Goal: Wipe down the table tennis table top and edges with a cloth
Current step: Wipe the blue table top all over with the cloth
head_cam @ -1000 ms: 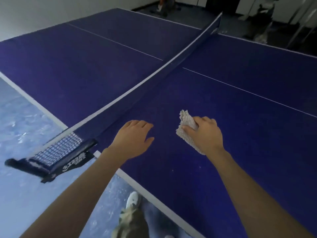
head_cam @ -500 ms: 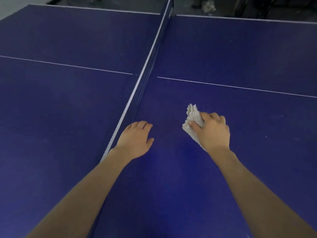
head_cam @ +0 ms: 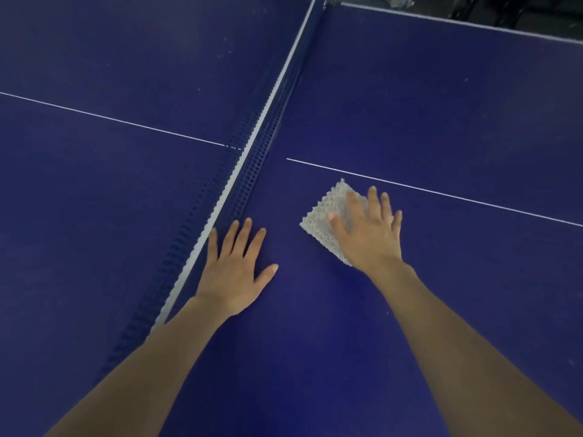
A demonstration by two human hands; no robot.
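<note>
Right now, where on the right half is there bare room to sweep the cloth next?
Bare blue top lies beyond the white centre line, up to the far edge, and right of the right hand. It is tighter between the cloth, the left hand and the net.

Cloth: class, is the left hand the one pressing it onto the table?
No: the right hand lies flat on the cloth, while the left hand rests on the bare table beside the net.
</note>
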